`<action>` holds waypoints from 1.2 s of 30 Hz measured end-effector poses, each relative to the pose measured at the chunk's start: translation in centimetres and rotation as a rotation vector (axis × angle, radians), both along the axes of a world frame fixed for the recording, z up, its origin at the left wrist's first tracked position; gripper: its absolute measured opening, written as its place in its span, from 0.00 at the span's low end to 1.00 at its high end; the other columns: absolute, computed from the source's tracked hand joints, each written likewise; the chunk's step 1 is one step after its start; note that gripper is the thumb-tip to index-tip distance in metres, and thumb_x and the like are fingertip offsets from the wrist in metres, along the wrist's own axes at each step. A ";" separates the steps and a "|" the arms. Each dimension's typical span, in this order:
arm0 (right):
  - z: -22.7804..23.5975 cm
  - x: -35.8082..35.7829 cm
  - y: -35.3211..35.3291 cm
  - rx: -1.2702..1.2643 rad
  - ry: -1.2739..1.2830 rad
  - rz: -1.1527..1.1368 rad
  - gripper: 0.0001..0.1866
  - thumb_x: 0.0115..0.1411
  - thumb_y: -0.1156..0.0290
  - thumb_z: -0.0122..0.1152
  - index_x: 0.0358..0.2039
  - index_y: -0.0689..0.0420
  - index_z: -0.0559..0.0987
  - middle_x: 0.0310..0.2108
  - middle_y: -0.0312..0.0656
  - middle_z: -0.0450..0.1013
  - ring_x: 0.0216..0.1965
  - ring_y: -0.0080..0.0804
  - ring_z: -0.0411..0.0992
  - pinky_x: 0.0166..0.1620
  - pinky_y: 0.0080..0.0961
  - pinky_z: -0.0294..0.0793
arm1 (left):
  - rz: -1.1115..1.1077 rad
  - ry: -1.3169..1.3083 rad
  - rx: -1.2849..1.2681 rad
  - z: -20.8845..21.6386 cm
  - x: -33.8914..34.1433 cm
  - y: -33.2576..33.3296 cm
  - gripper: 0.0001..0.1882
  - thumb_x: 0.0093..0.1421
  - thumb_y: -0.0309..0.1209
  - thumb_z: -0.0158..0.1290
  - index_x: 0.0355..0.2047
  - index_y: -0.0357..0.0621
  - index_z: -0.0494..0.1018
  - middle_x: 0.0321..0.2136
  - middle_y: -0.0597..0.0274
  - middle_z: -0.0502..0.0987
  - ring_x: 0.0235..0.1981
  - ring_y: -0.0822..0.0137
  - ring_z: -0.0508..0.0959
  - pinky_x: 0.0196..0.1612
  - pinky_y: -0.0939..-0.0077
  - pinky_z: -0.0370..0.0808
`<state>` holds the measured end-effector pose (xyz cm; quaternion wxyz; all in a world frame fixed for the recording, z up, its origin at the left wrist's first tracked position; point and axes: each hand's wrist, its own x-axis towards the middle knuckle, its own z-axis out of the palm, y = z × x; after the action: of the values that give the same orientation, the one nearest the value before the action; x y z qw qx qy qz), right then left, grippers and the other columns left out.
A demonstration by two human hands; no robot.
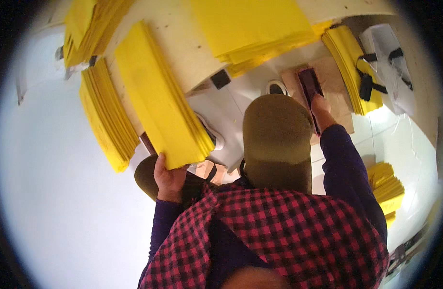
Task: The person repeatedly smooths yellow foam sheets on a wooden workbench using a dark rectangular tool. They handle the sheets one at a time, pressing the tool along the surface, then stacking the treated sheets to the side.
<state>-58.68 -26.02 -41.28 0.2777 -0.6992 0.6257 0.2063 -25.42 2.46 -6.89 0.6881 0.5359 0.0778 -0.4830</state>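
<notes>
My left hand [168,180] grips the near end of a long, thick stack of yellow sheets [159,101], its thumb on top and its other fingers partly hidden below. The stack's far end reaches onto the pale tabletop. In my right hand [319,107] is a dark maroon, long, narrow block [309,82] with a fuzzy reddish edge, perhaps a brush. My fingers close round its near part. It lies over or just above a brown cardboard piece [341,91]; contact cannot be made out.
Yellow stacks lie left [106,115], ahead [255,29] and right [354,72] along the pale tabletop [180,38]. A white bag with black straps [390,62] sits far right. Another yellow bundle [386,188] is low at the right. My knee [278,139] is between my hands.
</notes>
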 end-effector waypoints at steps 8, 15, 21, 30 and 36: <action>5.9 -1.7 0.7 -0.058 -0.045 0.069 0.15 0.57 0.60 0.46 0.39 0.56 0.72 0.36 0.51 0.73 0.40 0.48 0.72 0.41 0.42 0.71 | -0.052 0.074 -0.066 0.4 0.4 0.2 0.20 0.60 0.34 0.43 0.51 0.42 0.61 0.48 0.57 0.68 0.49 0.58 0.68 0.52 0.60 0.64; 16.2 -4.9 2.4 -0.499 -0.231 0.073 0.16 0.52 0.58 0.56 0.31 0.58 0.71 0.27 0.53 0.72 0.32 0.53 0.71 0.35 0.41 0.72 | 0.040 0.074 -0.227 -0.7 0.1 0.3 0.22 0.58 0.34 0.45 0.51 0.40 0.61 0.49 0.55 0.68 0.52 0.55 0.66 0.54 0.55 0.62; 27.9 -8.2 -0.2 -0.748 -0.837 -0.089 0.11 0.55 0.68 0.54 0.36 0.62 0.71 0.26 0.47 0.72 0.27 0.40 0.70 0.33 0.34 0.69 | -0.044 0.178 -0.419 -1.8 0.0 0.6 0.21 0.59 0.34 0.45 0.51 0.42 0.62 0.50 0.56 0.67 0.52 0.55 0.66 0.54 0.54 0.62; 46.3 -6.1 0.5 -0.382 -1.585 -0.423 0.09 0.61 0.65 0.46 0.33 0.56 0.71 0.22 0.33 0.67 0.20 0.20 0.61 0.24 0.16 0.59 | -0.012 0.144 -0.412 -2.8 1.0 -0.5 0.19 0.57 0.27 0.47 0.49 0.40 0.62 0.47 0.56 0.68 0.49 0.56 0.68 0.51 0.58 0.66; 52.6 1.8 2.5 -0.230 -1.738 -0.129 0.10 0.60 0.62 0.48 0.30 0.54 0.71 0.19 0.32 0.66 0.18 0.20 0.60 0.21 0.15 0.57 | 0.064 0.231 -0.492 -2.4 2.9 -2.2 0.21 0.57 0.25 0.46 0.51 0.35 0.58 0.51 0.52 0.63 0.52 0.52 0.64 0.56 0.53 0.61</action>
<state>-56.84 -23.56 11.27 0.5948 -0.5956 0.2481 -0.4794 -22.51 0.26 -9.25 0.7991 0.2913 0.0527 -0.5233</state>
